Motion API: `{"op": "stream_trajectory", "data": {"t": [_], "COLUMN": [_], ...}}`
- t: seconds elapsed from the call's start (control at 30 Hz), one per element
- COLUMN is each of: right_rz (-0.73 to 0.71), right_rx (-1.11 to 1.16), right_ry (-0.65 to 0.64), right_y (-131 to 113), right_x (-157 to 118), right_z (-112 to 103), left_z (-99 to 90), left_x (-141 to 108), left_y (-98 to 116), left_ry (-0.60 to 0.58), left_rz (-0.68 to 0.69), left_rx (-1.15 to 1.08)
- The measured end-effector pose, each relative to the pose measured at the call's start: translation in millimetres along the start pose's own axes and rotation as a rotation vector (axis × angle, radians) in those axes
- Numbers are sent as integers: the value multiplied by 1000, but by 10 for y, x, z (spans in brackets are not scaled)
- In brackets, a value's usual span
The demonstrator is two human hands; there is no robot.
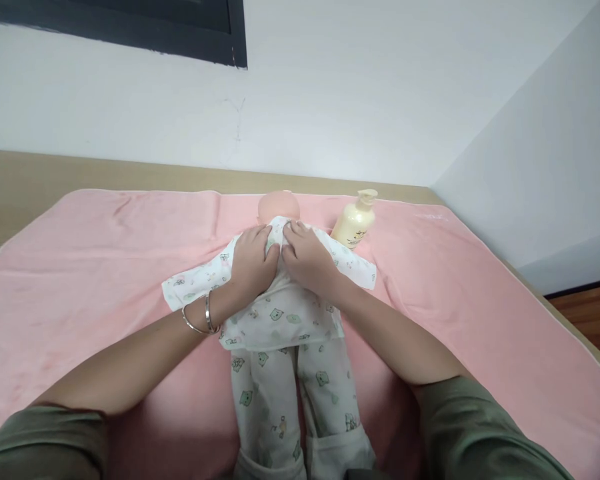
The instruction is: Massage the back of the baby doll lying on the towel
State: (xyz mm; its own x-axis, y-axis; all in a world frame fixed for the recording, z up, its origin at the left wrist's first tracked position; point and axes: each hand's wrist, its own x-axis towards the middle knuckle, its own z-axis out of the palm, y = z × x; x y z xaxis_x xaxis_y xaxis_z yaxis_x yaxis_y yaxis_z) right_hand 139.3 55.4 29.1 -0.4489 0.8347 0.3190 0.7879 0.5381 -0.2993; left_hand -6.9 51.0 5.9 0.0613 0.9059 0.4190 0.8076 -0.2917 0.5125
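A doll (279, 205) lies with its head toward the wall, dressed in a white printed top (285, 323) and matching trousers (267, 400). No facial features show on the part of the head in sight. My left hand (254, 260) rests on the upper part of the top, fingers laid along it and thumb apart. Close beside it, my right hand (307, 257) lies on the other side of the top's middle, its fingers slightly bent. The thumbs nearly meet. Both sleeves of the top stretch out sideways. Neither hand visibly grips anything.
A pale yellow pump bottle (356, 220) stands beyond the right sleeve. Underneath is a pink blanket (130, 240) on a wooden surface (25, 187). A white wall (305, 100) rises behind, with another wall (545, 147) to the right.
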Motion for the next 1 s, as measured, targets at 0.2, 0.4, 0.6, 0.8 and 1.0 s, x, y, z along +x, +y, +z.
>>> {"op": "stream_trajectory", "data": {"t": [0.2, 0.4, 0.6, 0.8, 1.0], "right_rz": [125, 127, 109, 84, -47], "right_rx": [59, 52, 49, -101, -244], "right_ry": [12, -16, -195, -58, 70], "right_y": [76, 39, 138, 59, -53], "right_x": [92, 55, 145, 57, -86], "right_z": [77, 43, -68, -13, 48], "left_z": [20, 28, 12, 25, -38], "left_x": [-13, -2, -94, -56, 85], "left_y": [-18, -35, 20, -36, -43], "left_ry": [0, -9, 93, 63, -65], "left_rz": [-25, -19, 103, 53, -18], "left_rx": [-36, -16, 46, -8, 29]}}
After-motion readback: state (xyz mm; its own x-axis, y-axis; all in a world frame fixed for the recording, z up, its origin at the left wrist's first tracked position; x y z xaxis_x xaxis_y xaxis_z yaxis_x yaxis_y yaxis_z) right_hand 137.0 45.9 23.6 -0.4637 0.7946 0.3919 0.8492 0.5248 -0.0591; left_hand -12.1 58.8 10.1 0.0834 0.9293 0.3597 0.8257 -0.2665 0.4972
